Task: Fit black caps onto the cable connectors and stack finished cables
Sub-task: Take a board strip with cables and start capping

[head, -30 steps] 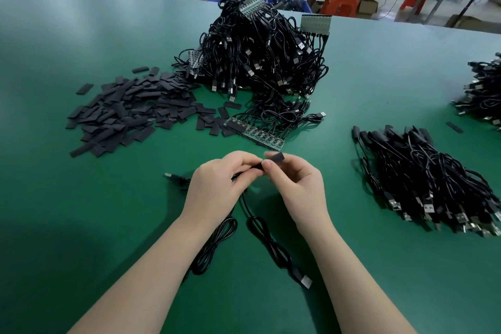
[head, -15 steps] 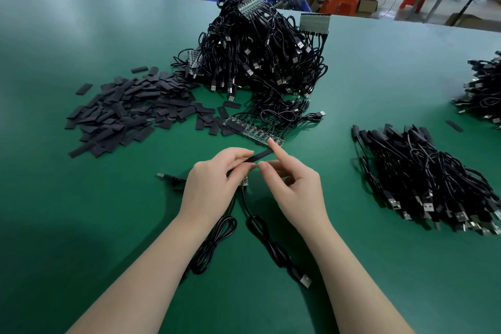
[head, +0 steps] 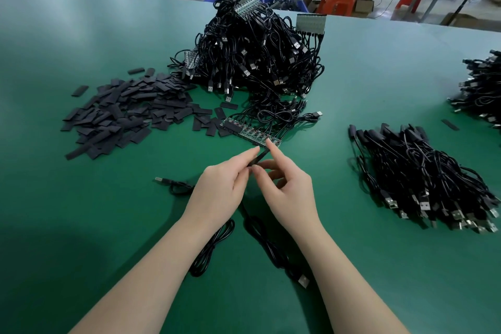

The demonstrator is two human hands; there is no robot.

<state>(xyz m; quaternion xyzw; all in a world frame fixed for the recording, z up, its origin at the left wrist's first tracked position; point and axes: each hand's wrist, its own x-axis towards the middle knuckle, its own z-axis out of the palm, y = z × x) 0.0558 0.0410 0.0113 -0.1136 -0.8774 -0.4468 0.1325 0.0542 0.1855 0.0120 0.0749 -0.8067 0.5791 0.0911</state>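
I pinch a black cap [head: 259,158] between my left hand [head: 221,192] and right hand [head: 288,190], both grips grasping it, so next I think I push it fully onto the connector.

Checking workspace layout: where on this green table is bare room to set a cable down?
Bare green table lies near left, below the pile of flat black caps, and between the tangled heap of black USB cables and the finished cable stack. It is crowded around both hands, where loose cables lie.

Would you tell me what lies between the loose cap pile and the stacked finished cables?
In the head view, a green circuit-board strip and both hands.
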